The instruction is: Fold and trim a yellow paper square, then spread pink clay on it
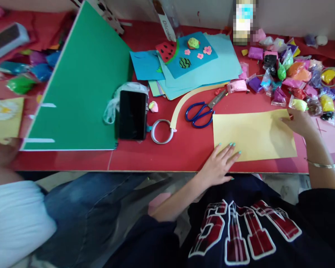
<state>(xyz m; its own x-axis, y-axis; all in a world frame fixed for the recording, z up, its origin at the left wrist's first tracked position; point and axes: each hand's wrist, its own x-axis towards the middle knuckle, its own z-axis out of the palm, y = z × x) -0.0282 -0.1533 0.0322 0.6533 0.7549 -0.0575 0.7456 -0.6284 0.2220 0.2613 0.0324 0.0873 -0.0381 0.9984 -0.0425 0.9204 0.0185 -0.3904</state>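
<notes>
A sheet of yellow paper (254, 136) lies on the red table in front of me. My left hand (219, 163) rests flat on its lower left corner, fingers stretched out. At the upper right corner, my right hand (300, 121) grips the paper's edge with the thumb on top; its other fingers are partly hidden. Blue-handled scissors (202, 114) lie just beyond the sheet's left end. Beside them, a curved strip of yellow paper (181, 106) reaches down to a roll of tape (162, 131).
Many small bags of coloured clay (296, 72) crowd the right. Blue sheets (201, 70) with clay shapes lie at the back. A black phone (133, 115) sits left of the tape. A green board (86, 85) stands between me and another person's hand (2, 150).
</notes>
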